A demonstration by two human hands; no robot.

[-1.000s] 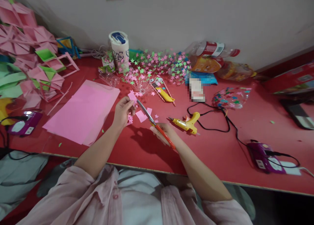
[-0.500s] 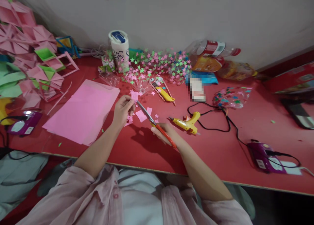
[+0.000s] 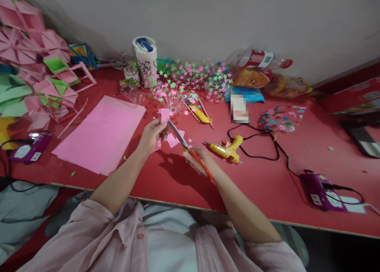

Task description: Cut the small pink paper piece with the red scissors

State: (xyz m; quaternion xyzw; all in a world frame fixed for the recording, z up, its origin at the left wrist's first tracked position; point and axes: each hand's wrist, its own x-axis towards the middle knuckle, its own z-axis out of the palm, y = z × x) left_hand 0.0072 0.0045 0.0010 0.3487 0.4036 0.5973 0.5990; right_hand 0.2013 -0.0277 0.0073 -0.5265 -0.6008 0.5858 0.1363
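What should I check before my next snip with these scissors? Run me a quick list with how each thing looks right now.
1. Small pink paper piece held: ok, pinched in the left hand.
2. Scissors gripped: ok, the right hand is around the handles.
3. Left hand safely away from the scissors: not ok, it is very near their tips.
4. Large pink sheets out of the scissors' way: ok, they lie beyond the left hand.
5. Glue gun apart from the right hand: ok, it lies beside it, not touching.
6. Glue gun cool: cannot tell.
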